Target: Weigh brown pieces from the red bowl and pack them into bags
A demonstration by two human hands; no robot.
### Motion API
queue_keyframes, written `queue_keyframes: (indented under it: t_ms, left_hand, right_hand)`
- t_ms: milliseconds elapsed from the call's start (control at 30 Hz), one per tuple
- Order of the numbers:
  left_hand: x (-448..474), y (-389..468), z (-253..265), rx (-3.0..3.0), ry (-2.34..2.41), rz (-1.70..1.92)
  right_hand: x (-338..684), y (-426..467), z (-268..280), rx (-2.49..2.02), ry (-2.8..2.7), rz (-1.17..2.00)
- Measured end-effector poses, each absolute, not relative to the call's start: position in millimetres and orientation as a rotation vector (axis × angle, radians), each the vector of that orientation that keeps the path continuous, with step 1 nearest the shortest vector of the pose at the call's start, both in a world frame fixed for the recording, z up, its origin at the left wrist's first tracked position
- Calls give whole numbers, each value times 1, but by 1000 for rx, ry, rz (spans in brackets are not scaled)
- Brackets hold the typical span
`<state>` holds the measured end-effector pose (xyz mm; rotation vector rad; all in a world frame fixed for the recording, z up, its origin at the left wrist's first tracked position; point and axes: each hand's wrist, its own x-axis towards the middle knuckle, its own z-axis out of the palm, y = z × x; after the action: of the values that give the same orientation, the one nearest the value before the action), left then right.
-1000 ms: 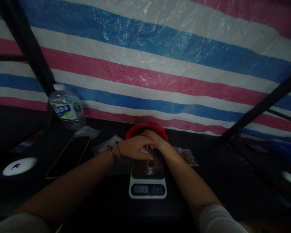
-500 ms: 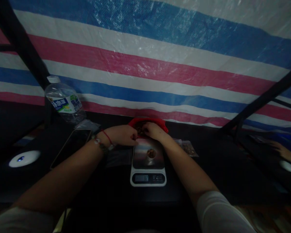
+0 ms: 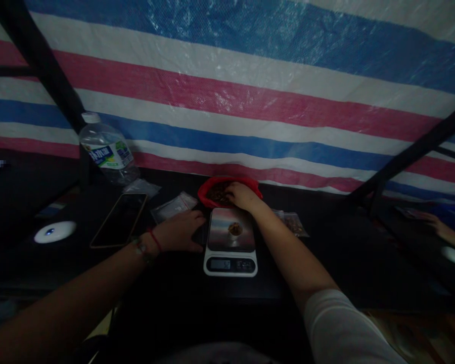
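My left hand (image 3: 182, 230) rests on the dark table left of a white kitchen scale (image 3: 231, 265), its fingers apart and holding nothing. Just beyond its fingers lies a clear zip bag (image 3: 174, 206). A small cup of brown pieces (image 3: 235, 230) stands on the scale's metal plate; the display is lit but too small to read. Behind the scale is a red bag (image 3: 208, 201), open at the top, with small brown pieces (image 3: 218, 193) inside. My right hand (image 3: 242, 196) reaches into it with bent fingers drawn together; what the fingertips grip is hidden.
Right of the scale lie clear bags with brown pieces (image 3: 293, 224). To the left are a phone (image 3: 119, 220), a white oval device (image 3: 55, 232) and a large clear bottle (image 3: 111, 154). A striped sheet (image 3: 250, 101) hangs behind. Another person's hand (image 3: 436, 222) shows far right.
My left hand has moved back toward me from beside the red bag, and its fingers have spread. My right hand stays at the red bag. The view has shifted slightly.
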<state>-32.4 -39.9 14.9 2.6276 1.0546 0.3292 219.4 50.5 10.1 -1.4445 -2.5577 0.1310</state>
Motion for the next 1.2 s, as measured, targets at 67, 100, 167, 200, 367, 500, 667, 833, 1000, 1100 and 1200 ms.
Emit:
queue_keyframes:
  t_ms: [67, 100, 167, 200, 367, 500, 667, 833, 1000, 1100, 1200]
  left_hand:
    - [-34, -42, 15, 2638, 1020, 283]
    - [-35, -44, 16, 2628, 1028, 278]
    - [-38, -47, 19, 2577, 1079, 302]
    - [-40, -47, 21, 2544, 1095, 324]
    - [-34, -32, 32, 2481, 1182, 681]
    - [-13, 2, 34, 2525, 1289, 997]
    - [16, 30, 27, 2542, 1426, 1133]
    - [28, 26, 12, 2627, 1322, 1219]
    - [23, 18, 5, 2678, 1237, 1168]
    - [17, 16, 6, 2663, 1196, 1123]
    - [14, 17, 8, 2643, 1156, 1107]
  right_hand:
    - [220, 49, 12, -1455, -2530, 110]
    - [220, 49, 13, -1467, -2516, 101]
    - [220, 48, 16, -1485, -2507, 91]
    - [220, 47, 17, -1492, -2511, 94]
    - [216, 43, 28, -1463, -2418, 172]
    - [209, 33, 45, -1269, -2150, 290]
    - [206, 25, 54, -1042, -2090, 477]
    - [209, 26, 51, -1035, -2193, 616]
    - [207, 20, 55, -1022, -2259, 656]
    - [203, 17, 57, -1010, -2296, 662]
    - [203, 15, 62, -1005, -2323, 665]
